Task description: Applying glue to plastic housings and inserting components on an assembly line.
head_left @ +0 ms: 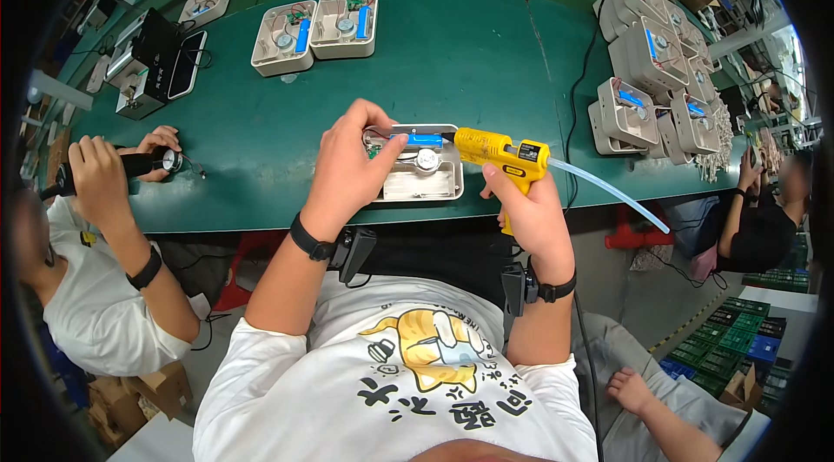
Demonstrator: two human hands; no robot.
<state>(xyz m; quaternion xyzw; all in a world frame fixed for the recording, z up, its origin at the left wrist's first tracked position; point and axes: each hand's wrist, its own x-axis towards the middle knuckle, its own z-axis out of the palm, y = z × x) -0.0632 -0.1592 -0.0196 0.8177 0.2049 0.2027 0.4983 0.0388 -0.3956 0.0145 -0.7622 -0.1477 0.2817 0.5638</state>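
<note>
In front of me, near the table's front edge, lies an open white plastic housing (447,179). Inside it are a blue cylindrical battery (425,140), a round silver part (426,159) and, partly under my fingers, a green circuit board (373,150). My left hand (354,153) holds the housing's left side, its thumb reaching to the battery's left end. Wrapped round the handle of a yellow glue gun (499,152) is my right hand (534,210). The gun's nozzle points left, at the battery's right end. A clear bluish glue stick (612,192) sticks out of its back.
Two similar housings (285,38) stand at the far left of the green table (452,53). More housings are stacked (647,53) at the right. A black metal-fronted device (143,71) stands left. A co-worker's hands (100,179) hold a dark tool there. A black cable (584,79) crosses the table.
</note>
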